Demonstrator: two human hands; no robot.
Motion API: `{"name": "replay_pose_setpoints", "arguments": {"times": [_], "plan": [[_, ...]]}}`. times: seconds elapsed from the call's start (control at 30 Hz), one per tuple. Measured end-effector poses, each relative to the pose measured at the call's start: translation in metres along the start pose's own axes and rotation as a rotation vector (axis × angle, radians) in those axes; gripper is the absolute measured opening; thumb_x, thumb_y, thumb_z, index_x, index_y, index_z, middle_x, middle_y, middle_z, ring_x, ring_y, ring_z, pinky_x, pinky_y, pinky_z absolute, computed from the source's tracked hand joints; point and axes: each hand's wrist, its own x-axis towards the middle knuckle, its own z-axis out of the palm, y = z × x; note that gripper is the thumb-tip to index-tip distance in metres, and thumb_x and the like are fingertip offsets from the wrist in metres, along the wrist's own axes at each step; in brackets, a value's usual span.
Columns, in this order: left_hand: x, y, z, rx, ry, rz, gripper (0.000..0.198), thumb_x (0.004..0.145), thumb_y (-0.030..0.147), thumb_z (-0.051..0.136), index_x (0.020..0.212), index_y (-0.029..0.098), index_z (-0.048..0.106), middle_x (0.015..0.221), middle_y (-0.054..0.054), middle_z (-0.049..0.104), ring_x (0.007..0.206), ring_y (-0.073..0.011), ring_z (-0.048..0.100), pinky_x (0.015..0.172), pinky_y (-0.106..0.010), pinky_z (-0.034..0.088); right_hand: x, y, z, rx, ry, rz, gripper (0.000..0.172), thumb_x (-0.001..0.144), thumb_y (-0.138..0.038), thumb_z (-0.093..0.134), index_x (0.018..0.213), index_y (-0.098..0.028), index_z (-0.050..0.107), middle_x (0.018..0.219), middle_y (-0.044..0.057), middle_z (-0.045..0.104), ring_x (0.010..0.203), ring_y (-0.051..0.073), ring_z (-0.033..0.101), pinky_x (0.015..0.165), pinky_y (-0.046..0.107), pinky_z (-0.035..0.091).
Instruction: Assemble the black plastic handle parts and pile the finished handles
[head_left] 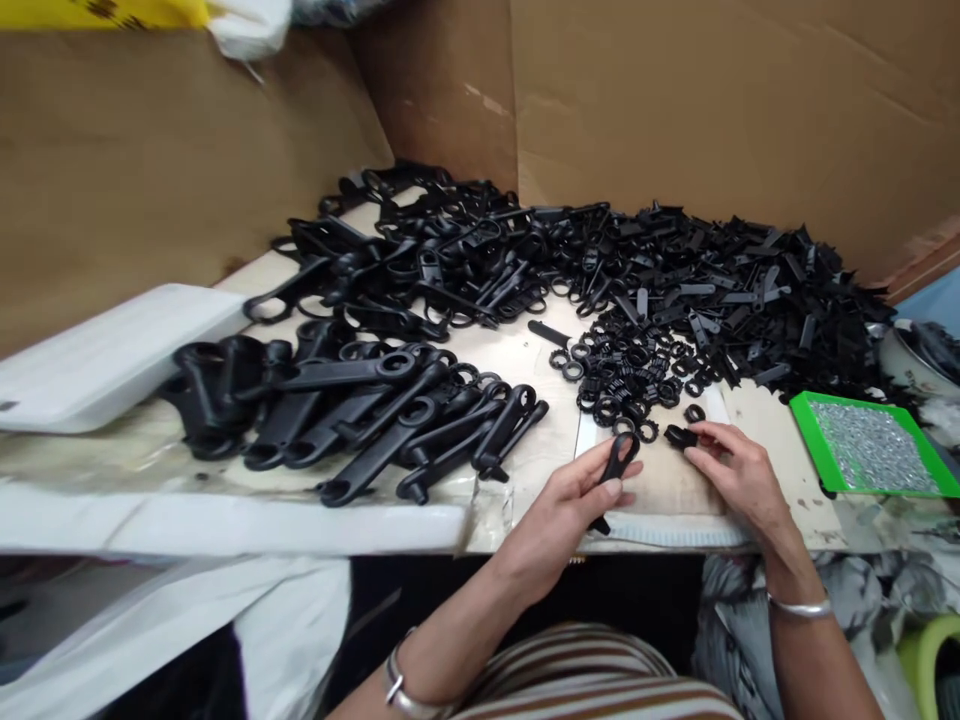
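Note:
In my left hand is a black plastic handle part with a rounded end, held between thumb and fingers near the table's front edge. To its right, my right hand pinches a small black ring between thumb and fingertips. A loose pile of black rings lies just beyond both hands. One more ring rests close to my right fingertips. Left of my left hand, several black handle parts with ring-shaped ends lie stacked side by side.
Behind lie a heap of black handle parts and a heap of flat black pieces. A green tray of small shiny metal pieces stands at right. At left is a white plastic box. Cardboard walls enclose the back.

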Motion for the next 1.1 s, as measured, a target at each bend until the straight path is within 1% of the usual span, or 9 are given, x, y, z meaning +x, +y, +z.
{"name": "replay_pose_setpoints", "arguments": {"times": [0.2, 0.4, 0.57, 0.67, 0.77, 0.87, 0.93, 1.0, 1.1], "plan": [[0.005, -0.007, 0.006, -0.062, -0.031, -0.040, 0.049, 0.077, 0.023, 0.075, 0.125, 0.026, 0.065, 0.140, -0.010, 0.058, 0.124, -0.0307, 0.058, 0.091, -0.036, 0.051, -0.004, -0.017, -0.009, 0.329, -0.005, 0.128, 0.025, 0.077, -0.034, 0.073, 0.099, -0.022, 0.074, 0.106, 0.007, 0.072, 0.082, 0.018, 0.068, 0.078, 0.033, 0.058], [0.006, -0.010, 0.007, -0.113, -0.037, -0.009, 0.050, 0.076, 0.017, 0.073, 0.124, 0.026, 0.065, 0.138, -0.009, 0.059, 0.128, -0.0307, 0.054, 0.091, -0.037, 0.050, -0.007, -0.030, 0.002, 0.605, -0.002, 0.222, 0.030, 0.075, -0.037, 0.076, 0.101, -0.023, 0.073, 0.107, 0.007, 0.071, 0.077, 0.017, 0.070, 0.073, 0.034, 0.063], [0.016, -0.004, 0.017, -0.091, 0.058, 0.059, 0.058, 0.071, 0.015, 0.075, 0.127, 0.020, 0.059, 0.133, -0.012, 0.060, 0.116, -0.0261, 0.061, 0.074, -0.026, 0.051, -0.006, -0.031, 0.010, 0.464, 0.090, 0.014, 0.019, 0.078, -0.029, 0.073, 0.097, -0.023, 0.073, 0.111, 0.007, 0.067, 0.103, 0.021, 0.066, 0.090, 0.036, 0.059], [0.029, -0.001, 0.028, -0.072, 0.126, 0.130, 0.062, 0.069, 0.015, 0.076, 0.127, 0.016, 0.055, 0.118, -0.010, 0.065, 0.100, -0.0198, 0.065, 0.068, -0.022, 0.049, -0.006, -0.033, 0.013, 0.453, 0.070, -0.073, 0.019, 0.083, -0.026, 0.069, 0.101, -0.025, 0.072, 0.112, 0.007, 0.064, 0.108, 0.020, 0.063, 0.089, 0.035, 0.060], [0.044, -0.001, 0.035, -0.050, 0.133, 0.187, 0.060, 0.066, 0.012, 0.076, 0.122, 0.014, 0.057, 0.097, -0.005, 0.068, 0.093, -0.0174, 0.065, 0.078, -0.026, 0.051, -0.007, -0.035, 0.014, 0.443, 0.053, -0.093, 0.019, 0.084, -0.026, 0.068, 0.103, -0.025, 0.072, 0.115, 0.008, 0.063, 0.108, 0.020, 0.063, 0.086, 0.035, 0.061], [0.058, -0.001, 0.034, 0.131, 0.190, 0.325, 0.045, 0.067, 0.008, 0.070, 0.110, 0.015, 0.065, 0.092, -0.003, 0.069, 0.092, -0.0176, 0.065, 0.087, -0.030, 0.051, -0.009, -0.031, 0.014, 0.396, 0.110, -0.090, 0.019, 0.084, -0.024, 0.067, 0.103, -0.025, 0.073, 0.114, 0.008, 0.064, 0.106, 0.020, 0.064, 0.084, 0.035, 0.062], [0.066, 0.002, 0.030, 0.308, 0.190, 0.413, 0.038, 0.070, 0.007, 0.064, 0.107, 0.017, 0.068, 0.096, -0.003, 0.071, 0.096, -0.0193, 0.065, 0.092, -0.033, 0.051, -0.010, -0.027, 0.014, 0.351, 0.153, -0.073, 0.020, 0.085, -0.024, 0.067, 0.104, -0.025, 0.073, 0.113, 0.008, 0.065, 0.104, 0.020, 0.065, 0.082, 0.034, 0.062], [0.071, 0.008, 0.026, 0.464, 0.122, 0.464, 0.039, 0.072, 0.005, 0.060, 0.109, 0.017, 0.069, 0.108, -0.004, 0.072, 0.106, -0.0219, 0.064, 0.100, -0.037, 0.048, -0.012, -0.022, 0.015, 0.320, 0.176, -0.046, 0.021, 0.084, -0.025, 0.067, 0.104, -0.024, 0.073, 0.113, 0.008, 0.066, 0.102, 0.020, 0.065, 0.080, 0.033, 0.062], [0.072, 0.017, 0.022, 0.595, 0.103, 0.536, 0.045, 0.073, 0.003, 0.057, 0.115, 0.017, 0.068, 0.134, -0.007, 0.061, 0.131, -0.0246, 0.050, 0.116, -0.040, 0.032, -0.013, -0.019, 0.016, 0.300, 0.210, -0.002, 0.022, 0.083, -0.026, 0.068, 0.105, -0.024, 0.073, 0.112, 0.008, 0.067, 0.096, 0.018, 0.067, 0.079, 0.032, 0.062]]}}
